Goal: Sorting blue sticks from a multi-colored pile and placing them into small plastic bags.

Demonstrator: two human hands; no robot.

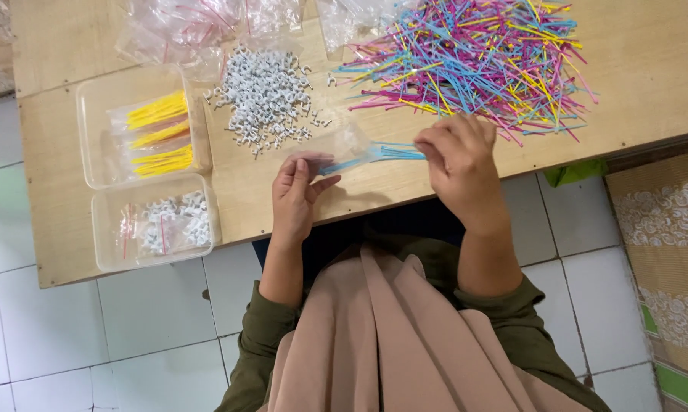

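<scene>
Ties, a thin bunch of blue ones [382, 153], bridge the gap between my two hands just above the near edge of the bench [245, 191]. My right hand [460, 164] has its fingers pinched together on one end of the bunch; my left hand [297, 191] has its fingers closed on the small clear bag [342, 145], whose mouth faces the blue tips. How far the tips are inside the bag I cannot tell, since the plastic is see-through and glary.

The risks, as I judge them: the bag is limp, so its mouth could fold shut and the tips would catch on the rim and splay. My pinch is at the far end only, so a loose tie could slide out and fall past the bench edge to the tiled floor [115, 320]. The heap of white clips [266, 95] lies just beyond the bag, and the big pile of mixed pink, blue and yellow ties [481, 53] sits just beyond my right hand; a careless sweep would scatter either. The two clear tubs [104, 91] at my left, one holding bagged yellow ties, one bagged clips, stand well apart.
</scene>
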